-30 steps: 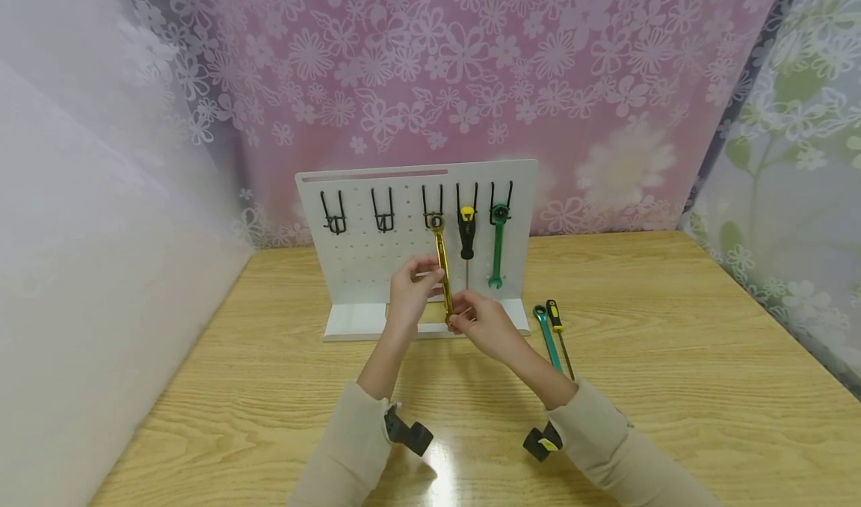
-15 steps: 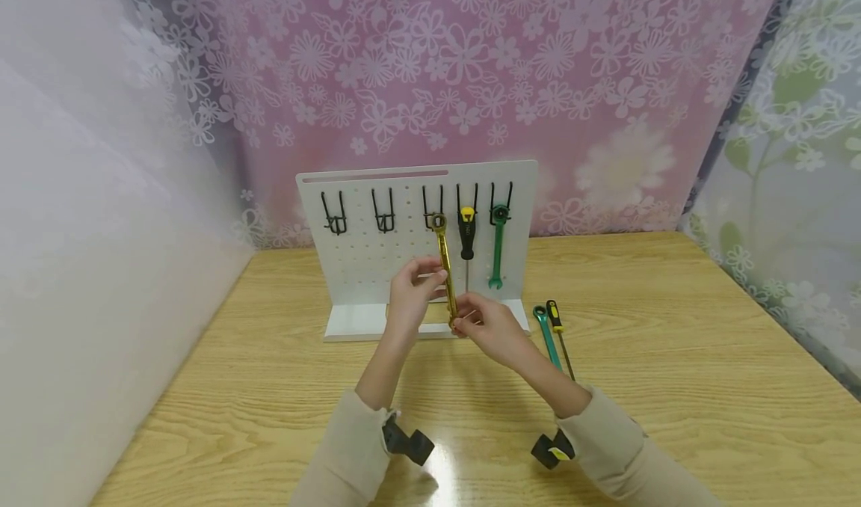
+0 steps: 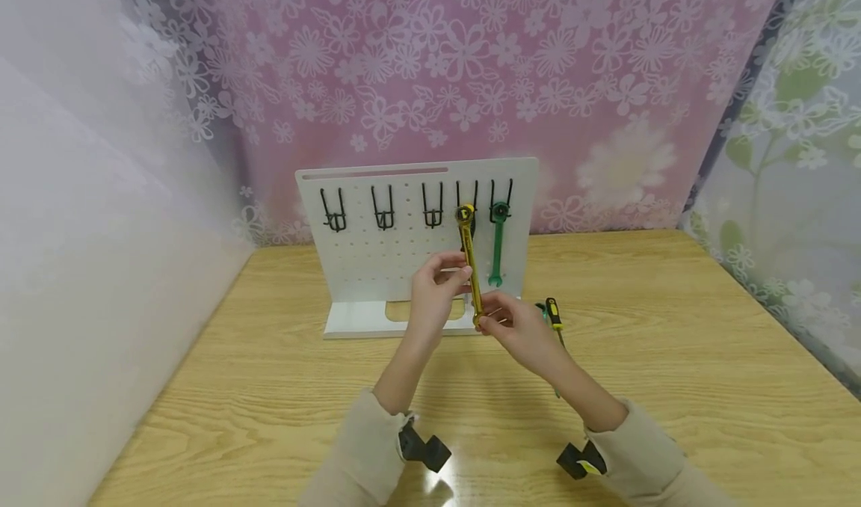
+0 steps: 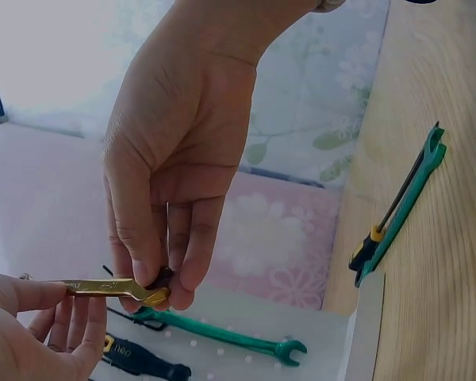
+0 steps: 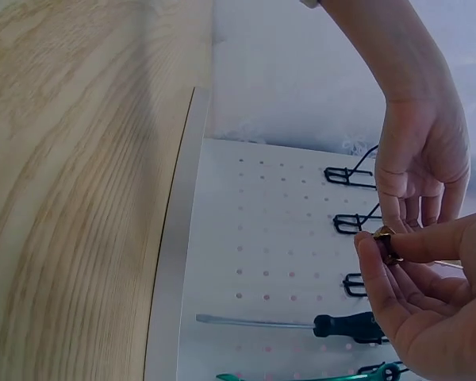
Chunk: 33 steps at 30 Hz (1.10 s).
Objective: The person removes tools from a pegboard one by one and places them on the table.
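Observation:
A gold ratchet wrench (image 3: 469, 256) is held nearly upright before the white pegboard (image 3: 363, 268), its ring end up. My left hand (image 3: 433, 294) grips it around the middle between thumb and fingers. At its lower end, my right hand (image 3: 518, 327) pinches the wrench, as the left wrist view also shows. In the head view the wrench covers much of a black-and-yellow screwdriver on the fourth hook; the right wrist view shows that screwdriver (image 5: 345, 325) hanging there. A green ratchet wrench (image 3: 498, 249) hangs on the rightmost hook.
Three bare hooks, among them the middle hook (image 3: 433, 211), line the board's left and middle. Right of the board, a second screwdriver (image 3: 554, 312) and a green wrench (image 4: 408, 194) lie on the wooden table (image 3: 269, 380). My right forearm partly hides them in the head view.
Both hands have carried the gold wrench to the right, from in front of the third hook to in front of the fourth. The third hook now shows bare.

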### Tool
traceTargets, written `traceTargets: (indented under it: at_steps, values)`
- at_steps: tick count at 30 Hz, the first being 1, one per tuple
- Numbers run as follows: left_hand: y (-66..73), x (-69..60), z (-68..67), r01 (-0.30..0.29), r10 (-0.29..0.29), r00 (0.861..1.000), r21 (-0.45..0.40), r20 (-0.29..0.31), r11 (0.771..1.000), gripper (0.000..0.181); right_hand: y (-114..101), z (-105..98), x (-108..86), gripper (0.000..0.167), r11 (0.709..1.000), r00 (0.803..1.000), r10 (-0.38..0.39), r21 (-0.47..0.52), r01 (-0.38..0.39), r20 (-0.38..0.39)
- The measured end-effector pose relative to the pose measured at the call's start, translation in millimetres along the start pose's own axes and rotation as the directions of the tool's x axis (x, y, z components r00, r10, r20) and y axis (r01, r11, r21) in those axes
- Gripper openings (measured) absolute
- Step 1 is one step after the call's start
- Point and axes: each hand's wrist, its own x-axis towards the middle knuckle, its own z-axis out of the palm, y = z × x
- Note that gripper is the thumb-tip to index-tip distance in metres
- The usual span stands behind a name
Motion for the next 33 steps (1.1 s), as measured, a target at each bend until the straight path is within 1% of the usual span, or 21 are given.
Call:
traceTargets:
  at_steps: [4,7,10,15,18,22,24,27,30,33]
  values:
    - [0.1,-0.3,11.3,-0.008,0.009,1.000,-0.020,0.008,1.000,0.017,1.3,-7.8,-6.0,0.022,0.999,0.999,-0.013,-0.035,0.011,-0.050]
    - [-0.8,-0.6,19.5,-0.014,0.015,1.000,-0.039,0.010,0.999,0.017,3.0,-12.5,-10.7,0.024,0.999,0.995,-0.002,-0.045,-0.002,-0.096]
    - [-3.6,-0.8,27.6,-0.025,0.026,0.999,-0.055,0.019,0.998,0.017,6.1,-16.7,-15.9,0.031,0.999,0.989,0.006,-0.041,-0.012,-0.147]
    - [-9.7,-1.7,41.6,-0.034,0.036,0.999,-0.055,0.031,0.998,0.016,13.6,-22.8,-25.0,0.043,1.000,0.978,-0.020,-0.021,0.016,-0.206]
    - [-13.9,-1.9,50.1,-0.016,0.018,0.999,-0.056,0.030,0.998,0.016,17.8,-26.4,-30.4,0.048,1.000,0.973,-0.025,-0.022,0.020,-0.228]
    - [-20.0,-2.2,61.6,-0.006,0.008,1.000,-0.070,0.024,0.998,0.018,23.8,-31.4,-36.7,0.052,0.998,0.966,-0.030,-0.057,0.015,-0.255]
    - [-24.0,-2.8,66.6,-0.014,0.016,1.000,-0.070,0.026,0.997,0.020,27.3,-34.1,-39.4,0.053,0.997,0.964,-0.029,-0.070,0.011,-0.265]
    - [-31.8,-4.4,73.1,-0.037,0.039,0.998,-0.046,0.041,0.998,0.023,31.8,-38.1,-44.2,0.053,0.997,0.963,-0.017,-0.076,-0.004,-0.270]
    - [-39.8,-7.3,78.3,-0.060,0.061,0.996,-0.009,0.064,0.998,0.026,35.1,-41.8,-50.1,0.052,0.999,0.963,-0.004,-0.054,-0.011,-0.269]
    - [-46.8,-8.7,82.8,-0.064,0.064,0.994,0.005,0.089,0.998,0.029,38.9,-46.2,-54.6,0.051,0.999,0.966,-0.005,-0.032,-0.004,-0.258]
